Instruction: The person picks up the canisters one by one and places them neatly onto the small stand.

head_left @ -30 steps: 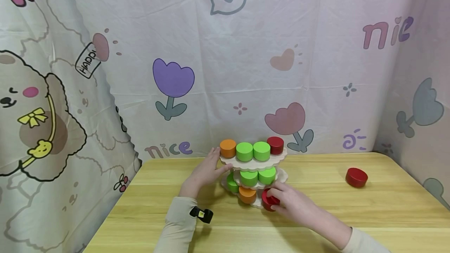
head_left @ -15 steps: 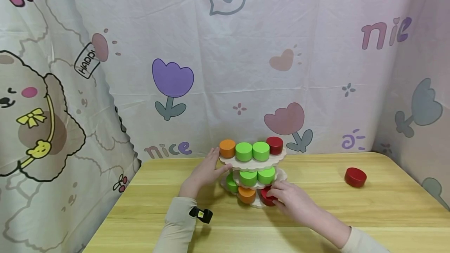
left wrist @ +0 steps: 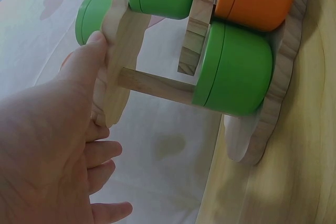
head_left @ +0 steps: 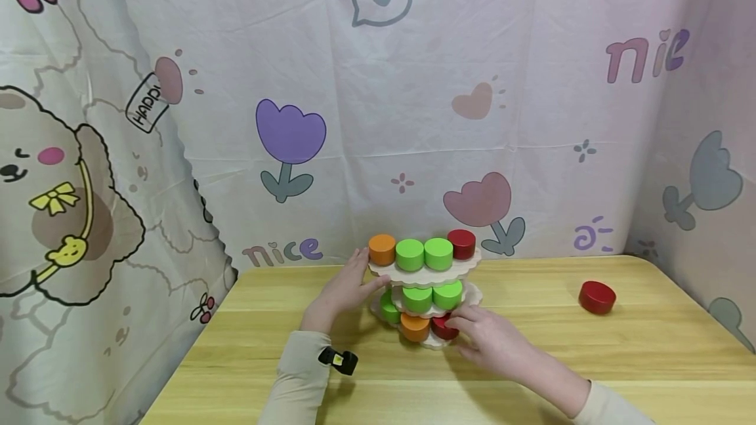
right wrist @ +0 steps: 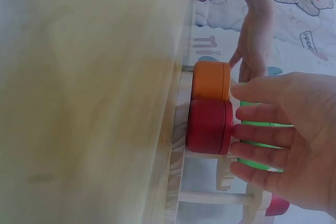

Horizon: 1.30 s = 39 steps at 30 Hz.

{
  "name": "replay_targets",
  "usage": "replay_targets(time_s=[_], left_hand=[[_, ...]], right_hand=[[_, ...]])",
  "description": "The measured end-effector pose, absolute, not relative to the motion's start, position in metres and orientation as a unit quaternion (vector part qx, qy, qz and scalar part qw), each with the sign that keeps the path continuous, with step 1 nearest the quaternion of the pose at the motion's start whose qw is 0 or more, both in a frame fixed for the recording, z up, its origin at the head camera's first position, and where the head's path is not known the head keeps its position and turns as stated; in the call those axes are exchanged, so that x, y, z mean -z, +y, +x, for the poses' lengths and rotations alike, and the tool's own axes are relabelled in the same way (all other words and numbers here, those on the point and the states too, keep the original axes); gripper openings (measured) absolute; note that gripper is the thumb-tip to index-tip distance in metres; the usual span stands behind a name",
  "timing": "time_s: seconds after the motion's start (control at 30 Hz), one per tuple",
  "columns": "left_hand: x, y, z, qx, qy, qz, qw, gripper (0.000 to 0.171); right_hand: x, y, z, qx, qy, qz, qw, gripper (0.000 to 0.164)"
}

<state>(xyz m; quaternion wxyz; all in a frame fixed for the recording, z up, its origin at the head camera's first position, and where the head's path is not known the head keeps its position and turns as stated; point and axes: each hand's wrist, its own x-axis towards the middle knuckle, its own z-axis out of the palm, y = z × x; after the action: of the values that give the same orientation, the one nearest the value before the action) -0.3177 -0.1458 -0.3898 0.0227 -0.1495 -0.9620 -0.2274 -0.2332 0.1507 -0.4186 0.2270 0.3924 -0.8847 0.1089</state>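
A wooden tiered stand with scalloped shelves carries green, orange and red round blocks. My left hand holds the left rim of its top shelf, thumb in front in the left wrist view. On the bottom shelf, a red block sits right of an orange block. My right hand is at that red block, its fingers fairly straight and by its top face in the right wrist view; whether they touch is unclear. Green blocks fill the middle shelf's front.
Another red block lies alone on the wooden table to the right. A printed cloth hangs behind the table. On the top shelf stand an orange block, two green blocks and a red one.
The red block on the bottom shelf has shifted left and back, up to the orange block. My right fingers, which gripped it, have loosened. My left hand has stayed in place.
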Motion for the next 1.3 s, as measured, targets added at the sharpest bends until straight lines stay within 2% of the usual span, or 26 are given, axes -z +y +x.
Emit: replay_targets(time_s=[0.27, 0.6, 0.8, 1.0, 1.3], left_hand=[[0.389, -0.145, -0.318, 0.222, -0.963, -0.15, 0.022, 0.096], [0.391, -0.146, -0.318, 0.22, -0.963, -0.152, 0.02, 0.096], [0.39, -0.146, -0.318, 0.224, -0.963, -0.15, 0.018, 0.096], [0.391, -0.147, -0.319, 0.227, -0.962, -0.15, 0.019, 0.097], [0.391, -0.147, -0.318, 0.227, -0.962, -0.148, 0.017, 0.096]], right_hand=[[0.414, 0.151, -0.231, -0.117, -0.875, 0.402, 0.242, 0.031], [0.4, 0.165, -0.232, -0.128, -0.867, 0.391, 0.282, 0.037], [0.389, 0.176, -0.236, -0.124, -0.85, 0.387, 0.336, 0.039], [0.379, 0.191, -0.241, -0.111, -0.846, 0.358, 0.379, 0.04], [0.367, 0.223, -0.251, -0.112, -0.875, 0.271, 0.386, 0.036]])
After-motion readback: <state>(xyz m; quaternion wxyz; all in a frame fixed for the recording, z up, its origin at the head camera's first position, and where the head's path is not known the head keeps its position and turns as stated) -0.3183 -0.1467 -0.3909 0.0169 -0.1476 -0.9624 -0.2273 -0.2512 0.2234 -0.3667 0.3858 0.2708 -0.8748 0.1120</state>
